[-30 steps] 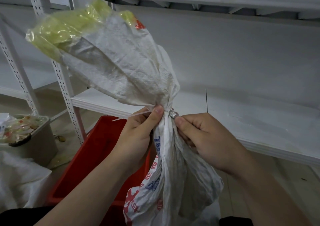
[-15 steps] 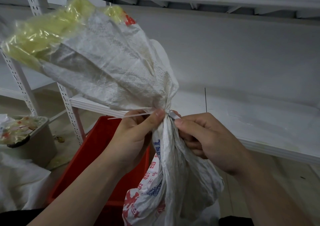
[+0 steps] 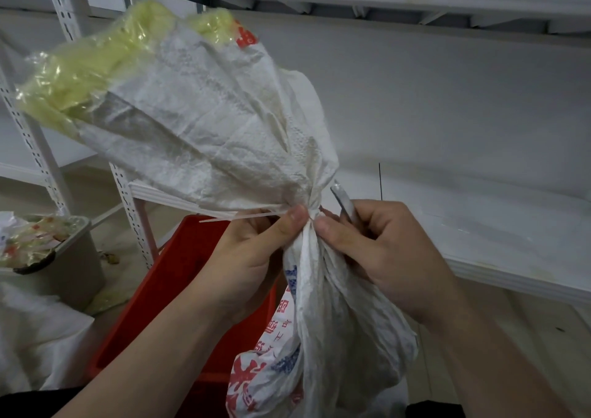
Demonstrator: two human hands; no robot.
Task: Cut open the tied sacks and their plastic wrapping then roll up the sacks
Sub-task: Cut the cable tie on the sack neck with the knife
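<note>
Head view. Item: white woven sack [image 3: 204, 123], gathered neck held between both hands, mouth fanned up and left, yellowish plastic lining [image 3: 83, 75] showing at the top. Pale zip tie [image 3: 243, 216] cinched the neck, its tail running level to the left. Left hand [image 3: 249, 257] curled round the neck, thumb on the tie. Right hand [image 3: 377, 257] gripped a slim metal cutter [image 3: 343, 201], whose tip stood just right of the tie, tilted up-left and apparently clear of it. The right hand was judged nearer the cut.

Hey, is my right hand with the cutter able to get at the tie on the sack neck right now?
Probably yes: the right hand holds the cutter just beside the tie, nothing between; the left hand grips the sack neck close on the other side.
</note>
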